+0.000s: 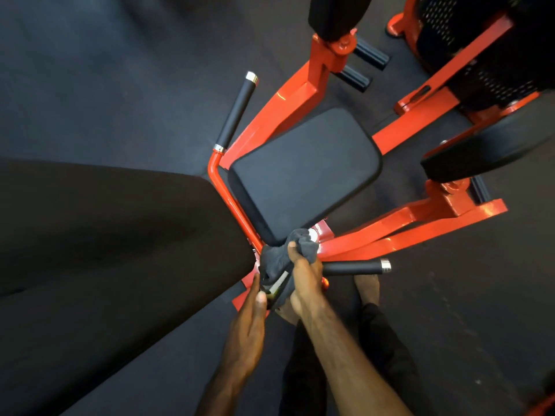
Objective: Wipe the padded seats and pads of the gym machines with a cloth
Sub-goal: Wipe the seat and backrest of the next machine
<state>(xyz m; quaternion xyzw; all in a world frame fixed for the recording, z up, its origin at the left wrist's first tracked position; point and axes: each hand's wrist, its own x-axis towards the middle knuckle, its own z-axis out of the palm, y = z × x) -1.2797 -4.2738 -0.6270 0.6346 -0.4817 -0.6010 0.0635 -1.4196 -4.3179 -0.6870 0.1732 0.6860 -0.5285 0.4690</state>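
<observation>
A black seat [303, 172] is sitting at mid-frame on a bright red-orange frame [288, 106]. A dark grey cloth [277, 259] is showing just below it. Black grips [235, 111] with silver end caps are sticking out at upper centre and lower right. A black panel [492, 82] dotted with small holes is filling the upper right. The floor [90, 70] is looking dark charcoal grey.

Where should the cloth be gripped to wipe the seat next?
Grip the cloth by its bunched upper part, from the near side, as the right hand does now. That bunch sits at the near edge of the seat; the left hand holds the hanging lower end.
</observation>
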